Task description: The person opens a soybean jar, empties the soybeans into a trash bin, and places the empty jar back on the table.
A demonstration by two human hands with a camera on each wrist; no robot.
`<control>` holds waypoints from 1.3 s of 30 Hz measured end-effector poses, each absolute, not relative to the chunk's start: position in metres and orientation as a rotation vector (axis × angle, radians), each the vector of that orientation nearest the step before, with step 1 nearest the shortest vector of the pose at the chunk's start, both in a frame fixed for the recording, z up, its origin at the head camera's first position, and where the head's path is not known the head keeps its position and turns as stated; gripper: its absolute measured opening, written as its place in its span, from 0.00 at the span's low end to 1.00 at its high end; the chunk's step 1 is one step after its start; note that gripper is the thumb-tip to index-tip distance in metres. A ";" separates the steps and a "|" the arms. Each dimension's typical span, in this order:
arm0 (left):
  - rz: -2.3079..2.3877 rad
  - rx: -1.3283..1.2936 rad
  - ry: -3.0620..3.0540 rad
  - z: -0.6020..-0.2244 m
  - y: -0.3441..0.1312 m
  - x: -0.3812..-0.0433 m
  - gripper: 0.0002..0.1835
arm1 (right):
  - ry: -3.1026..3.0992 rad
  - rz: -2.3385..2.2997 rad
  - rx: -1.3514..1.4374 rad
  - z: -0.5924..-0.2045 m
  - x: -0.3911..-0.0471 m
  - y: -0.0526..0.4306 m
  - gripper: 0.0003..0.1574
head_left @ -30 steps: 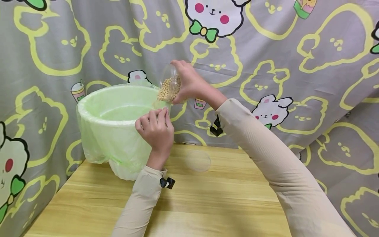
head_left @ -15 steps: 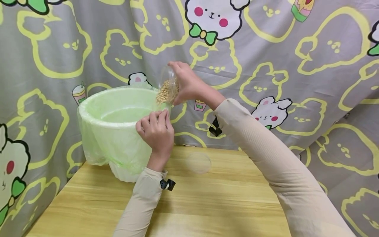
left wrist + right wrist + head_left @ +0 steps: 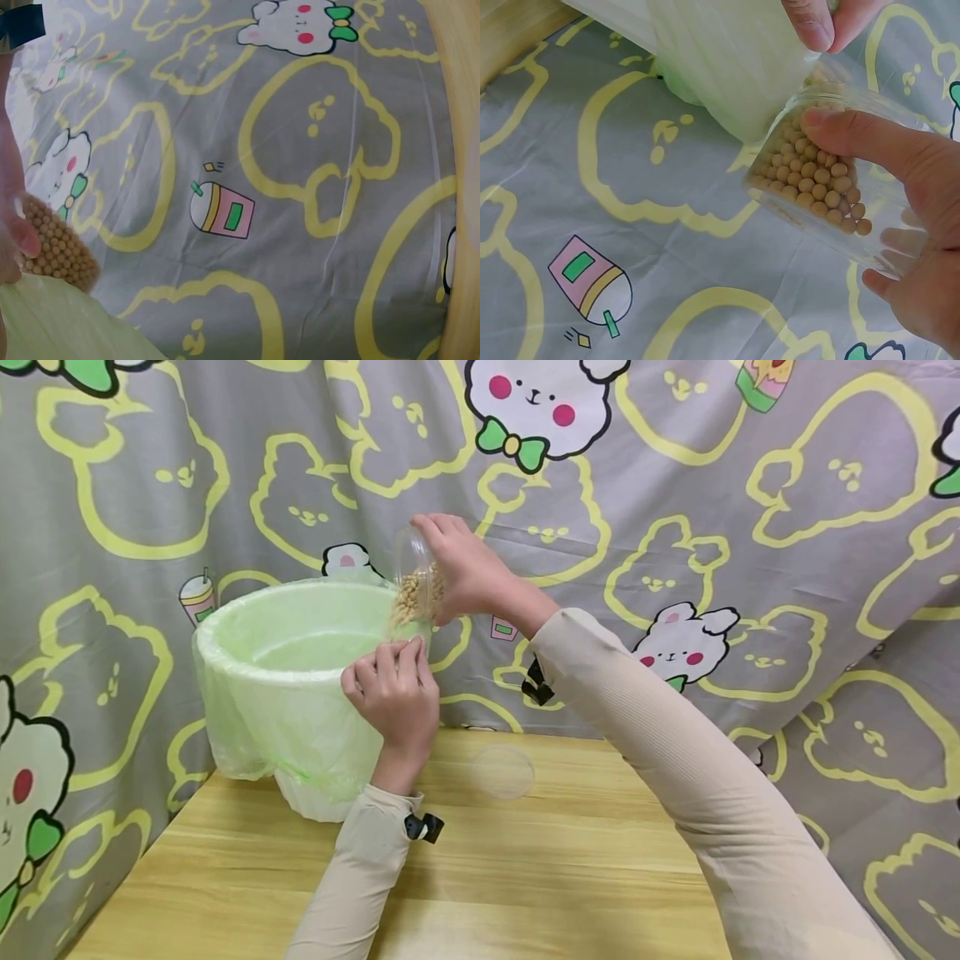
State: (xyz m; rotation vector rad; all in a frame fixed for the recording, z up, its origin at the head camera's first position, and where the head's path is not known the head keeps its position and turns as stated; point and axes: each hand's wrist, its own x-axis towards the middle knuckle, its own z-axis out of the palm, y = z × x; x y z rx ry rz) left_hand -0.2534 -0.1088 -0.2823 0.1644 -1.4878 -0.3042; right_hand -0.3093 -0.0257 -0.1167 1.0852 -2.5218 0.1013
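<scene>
Jar (image 3: pixel 414 572): tipped at upper centre, beans (image 3: pixel 810 169) heaped toward its mouth beside the bin (image 3: pixel 318 810); slightly farther left than a second ago.
Left hand (image 3: pixel 397 697): just left of centre, pinching the green bag (image 3: pixel 273 722) at the bin's rim, much as before.
Clear disc (image 3: pixel 504 772): below centre, flat on the bench (image 3: pixel 562 868), unmoved.
Right hand (image 3: pixel 471 570): curled round the jar, shifted left with it.
Bin: left of centre, bag-lined.
Curtain (image 3: pixel 660 443): rabbit-printed, across the background.

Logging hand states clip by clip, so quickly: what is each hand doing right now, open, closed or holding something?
Left hand: holding, pinches the green liner.
Right hand: holding, grips the tilted clear jar of beans.
</scene>
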 end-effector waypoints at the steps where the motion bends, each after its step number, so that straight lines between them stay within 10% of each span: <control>1: -0.305 0.165 -1.488 -0.282 -0.109 -0.254 0.06 | -2.520 0.092 1.086 -0.116 -0.309 -0.026 0.79; 39: -0.318 0.166 -1.464 -0.283 -0.108 -0.255 0.05 | -2.334 -0.209 1.150 -0.112 -0.302 -0.036 0.68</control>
